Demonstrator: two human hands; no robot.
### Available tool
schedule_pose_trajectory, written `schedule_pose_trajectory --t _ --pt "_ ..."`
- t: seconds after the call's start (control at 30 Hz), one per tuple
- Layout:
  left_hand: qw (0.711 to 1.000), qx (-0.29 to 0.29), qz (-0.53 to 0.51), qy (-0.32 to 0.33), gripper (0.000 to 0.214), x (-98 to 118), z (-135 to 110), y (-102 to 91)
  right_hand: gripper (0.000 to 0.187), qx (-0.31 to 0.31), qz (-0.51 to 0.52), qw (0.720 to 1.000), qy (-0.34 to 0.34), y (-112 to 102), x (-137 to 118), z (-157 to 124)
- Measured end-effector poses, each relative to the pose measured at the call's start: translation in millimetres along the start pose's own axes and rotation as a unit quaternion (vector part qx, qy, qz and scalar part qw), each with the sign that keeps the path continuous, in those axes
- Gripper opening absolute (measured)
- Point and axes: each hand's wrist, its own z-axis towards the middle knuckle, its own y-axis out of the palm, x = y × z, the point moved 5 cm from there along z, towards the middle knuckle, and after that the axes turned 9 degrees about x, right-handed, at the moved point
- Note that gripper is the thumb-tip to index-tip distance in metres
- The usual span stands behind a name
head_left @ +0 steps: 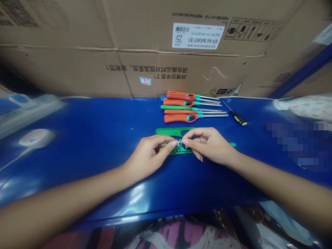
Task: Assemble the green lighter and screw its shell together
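Green lighter shell lies flat on the blue table, long axis running left-right across the view, w/ its teal nose end poking out to the right past the person's right wrist and its flat butt end to the left. Both hands sit right over its middle, hiding most of it. Left hand has thumb and forefinger pinched closed on a small pale part; right hand meets it from the other side, fingertips also closed tight on that part, other fingers curled. The part is held just above the shell's cut-out, approx. at mid-length; too small to tell what it is or whether it touches the shell. Beyond the shell, near the cardboard box, a stack of orange and green lighters lies parallel to it, nozzles pointing right. A screwdriver w/ black-yellow handle lies just right of the stack, angled.
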Motion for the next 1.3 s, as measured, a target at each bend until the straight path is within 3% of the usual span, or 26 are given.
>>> schedule_pose_trajectory --t 0.37,0.73,0.93,1.07,1.2,1.3 --pt "1.0 -0.004 -0.002 0.007 0.024 -2.8 -1.9 1.0 0.027 0.012 -0.016 1.0 -0.022 1.8 -0.1 -2.0" --pt "0.999 -0.013 0.024 0.023 0.023 1.5 -2.4 0.4 0.032 0.01 -0.021 1.0 -0.017 3.0 -1.8 -3.3" --pt "0.985 -0.054 0.124 0.108 0.026 14.7 0.5 -9.1 0.033 -0.003 -0.091 0.995 -0.03 -1.1 -1.4 -4.5" --pt "0.961 -0.094 0.212 0.151 0.027 21.9 1.1 -14.8 0.028 0.017 -0.182 0.975 -0.127 -7.1 -7.8 -5.6" --pt "0.957 -0.131 0.219 0.137 0.018 21.2 0.8 -14.2 0.016 0.025 -0.274 0.914 -0.297 -8.0 -22.4 -13.1" --pt "0.957 -0.133 0.226 0.122 0.014 17.7 -0.3 -12.9 0.019 0.005 -0.335 0.875 -0.351 -6.6 -25.2 -17.9"
